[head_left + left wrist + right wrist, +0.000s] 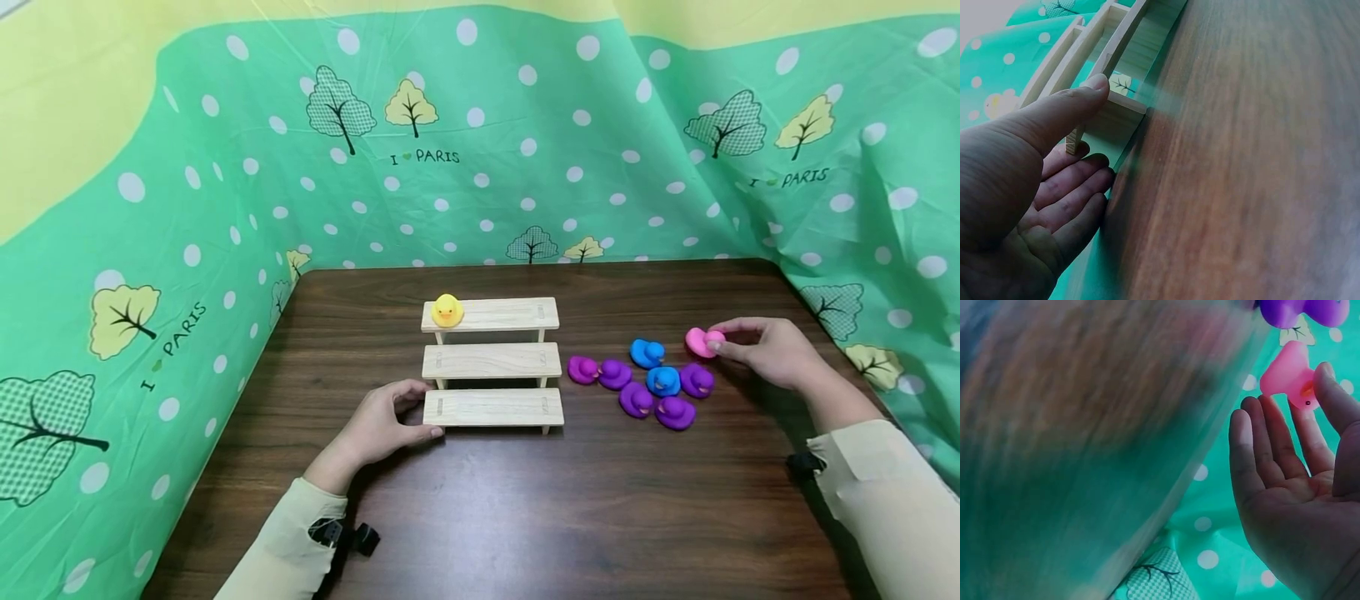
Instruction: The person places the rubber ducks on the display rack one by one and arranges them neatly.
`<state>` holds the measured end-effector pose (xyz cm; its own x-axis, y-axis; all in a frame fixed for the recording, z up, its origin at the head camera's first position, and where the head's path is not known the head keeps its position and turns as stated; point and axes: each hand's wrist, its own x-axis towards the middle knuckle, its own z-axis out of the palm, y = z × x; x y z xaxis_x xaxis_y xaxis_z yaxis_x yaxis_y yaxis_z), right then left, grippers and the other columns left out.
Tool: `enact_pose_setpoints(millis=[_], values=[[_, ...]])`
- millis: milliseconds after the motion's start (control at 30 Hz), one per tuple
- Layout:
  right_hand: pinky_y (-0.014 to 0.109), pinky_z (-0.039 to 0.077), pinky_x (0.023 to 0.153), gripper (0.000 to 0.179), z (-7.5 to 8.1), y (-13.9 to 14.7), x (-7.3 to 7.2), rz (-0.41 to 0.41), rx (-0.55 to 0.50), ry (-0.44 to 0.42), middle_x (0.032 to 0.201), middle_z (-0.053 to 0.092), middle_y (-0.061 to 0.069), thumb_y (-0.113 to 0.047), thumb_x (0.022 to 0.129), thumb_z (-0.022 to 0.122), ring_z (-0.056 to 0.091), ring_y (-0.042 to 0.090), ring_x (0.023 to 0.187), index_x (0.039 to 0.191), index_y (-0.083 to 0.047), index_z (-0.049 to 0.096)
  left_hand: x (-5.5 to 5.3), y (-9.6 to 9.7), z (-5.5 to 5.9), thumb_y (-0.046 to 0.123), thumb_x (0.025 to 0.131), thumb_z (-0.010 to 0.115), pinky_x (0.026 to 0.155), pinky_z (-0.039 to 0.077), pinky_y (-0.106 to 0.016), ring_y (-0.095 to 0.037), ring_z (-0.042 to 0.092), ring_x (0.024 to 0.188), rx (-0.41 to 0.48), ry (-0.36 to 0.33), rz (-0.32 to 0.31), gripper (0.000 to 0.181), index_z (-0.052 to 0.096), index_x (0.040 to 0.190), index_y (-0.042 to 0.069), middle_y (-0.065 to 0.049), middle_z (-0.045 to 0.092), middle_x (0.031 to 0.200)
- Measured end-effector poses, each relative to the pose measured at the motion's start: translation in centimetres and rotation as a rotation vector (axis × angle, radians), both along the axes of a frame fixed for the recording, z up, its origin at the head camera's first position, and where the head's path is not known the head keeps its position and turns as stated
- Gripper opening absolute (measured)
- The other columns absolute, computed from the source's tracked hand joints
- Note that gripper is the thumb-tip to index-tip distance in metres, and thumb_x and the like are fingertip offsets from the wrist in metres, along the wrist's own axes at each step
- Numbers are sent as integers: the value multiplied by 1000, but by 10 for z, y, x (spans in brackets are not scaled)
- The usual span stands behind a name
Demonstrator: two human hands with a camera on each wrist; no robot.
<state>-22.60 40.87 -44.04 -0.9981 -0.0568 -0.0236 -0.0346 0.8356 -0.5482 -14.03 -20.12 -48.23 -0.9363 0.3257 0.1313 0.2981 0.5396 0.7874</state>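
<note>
My left hand point(378, 423) grips the left end of the lowest step of a small three-step wooden stand point(493, 407). In the left wrist view the thumb point(1088, 94) lies along the step's edge, with the other fingers below and behind it. A yellow rubber duck point(447, 311) sits at the left end of the top step. On the right, my right hand point(780, 354) pinches a pink rubber duck point(703, 342) between thumb and fingers. The right wrist view shows the pink duck point(1291, 375) at the fingertips, its head by the thumb.
Several purple ducks point(637, 400) and two blue ducks point(663, 381) lie grouped right of the stand. A magenta-purple duck point(582, 370) is close to the stand's right side. Green dotted cloth point(480, 208) hangs around the dark wooden table point(570, 517).
</note>
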Motion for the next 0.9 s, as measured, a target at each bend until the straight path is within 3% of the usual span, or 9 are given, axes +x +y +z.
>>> enact_pose_setpoints(millis=[100, 333, 533, 733, 900], values=[[27, 48, 72, 60, 2, -4, 1, -8, -12, 15, 123, 71, 23, -56, 92, 77, 61, 29, 105, 125, -6, 74, 0, 0, 0, 26, 74, 99, 100, 57, -41, -20, 71, 113, -2, 5, -3, 54, 71, 119, 10, -1, 74, 117], [17, 49, 67, 50, 14, -22, 4, -8, -83, 73, 110, 75, 16, -47, 91, 81, 61, 0, 84, 118, -5, 75, 0, 0, 1, 24, 74, 99, 100, 56, -40, -19, 70, 113, 16, 4, -8, 54, 71, 118, 10, -1, 74, 117], [19, 54, 66, 51, 26, -43, 4, -14, -156, 96, 112, 74, 14, -47, 90, 82, 64, 5, 85, 120, -6, 75, 1, 0, 0, 23, 74, 99, 101, 56, -40, -20, 70, 114, 16, 5, -10, 54, 71, 118, 9, -2, 74, 118], [18, 54, 69, 48, 37, -63, 3, 44, -166, 109, 118, 75, 13, -46, 91, 82, 64, 8, 88, 124, -11, 77, 1, 0, 2, 22, 74, 99, 102, 56, -38, -20, 70, 115, 12, -1, -9, 54, 71, 118, 9, -2, 73, 118], [19, 55, 69, 39, 47, -87, 2, 81, -234, 135, 110, 77, 9, -41, 92, 82, 67, 13, 87, 119, -14, 78, 1, 0, 1, 23, 74, 99, 101, 56, -39, -19, 70, 113, 12, 5, -9, 54, 71, 118, 9, -2, 74, 118]])
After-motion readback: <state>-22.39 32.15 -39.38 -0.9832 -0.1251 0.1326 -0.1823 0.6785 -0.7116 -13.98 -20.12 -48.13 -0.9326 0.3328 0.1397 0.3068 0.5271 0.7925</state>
